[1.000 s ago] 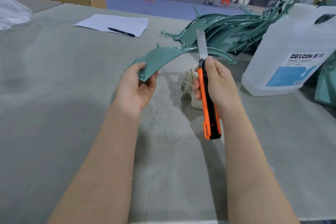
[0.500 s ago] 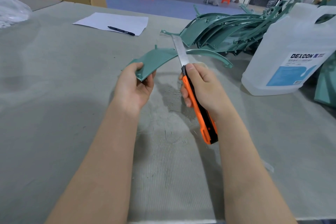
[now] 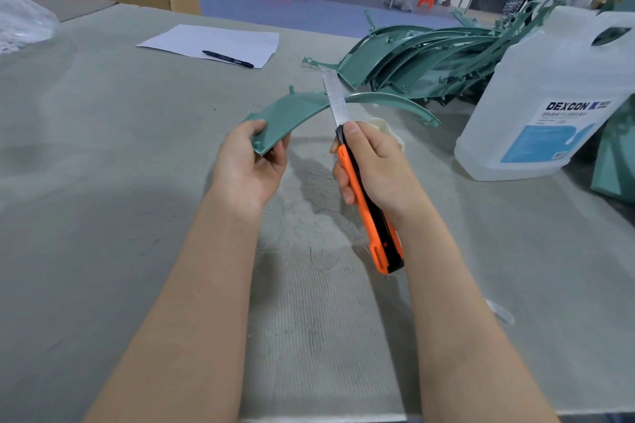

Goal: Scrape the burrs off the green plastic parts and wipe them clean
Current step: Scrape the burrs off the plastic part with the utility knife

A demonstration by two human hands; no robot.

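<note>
Since the earlier frame, the right hand (image 3: 372,166) has swung the knife (image 3: 367,203) leftward, so its blade now leans left and crosses the middle of the curved green part (image 3: 292,113). That hand is wrapped around the orange and black handle, thumb near the blade's base. The left hand (image 3: 249,168) pinches the wide near end of the part, thumb on top and fingers underneath, holding it above the grey table (image 3: 103,182). A pile of green parts (image 3: 422,62) lies farther back on the right, beside a clear plastic jug (image 3: 553,103) with a blue label. A pale cloth (image 3: 385,127) peeks out behind the right hand. A sheet of paper (image 3: 213,41) with a pen (image 3: 228,59) on it sits farther away.
</note>
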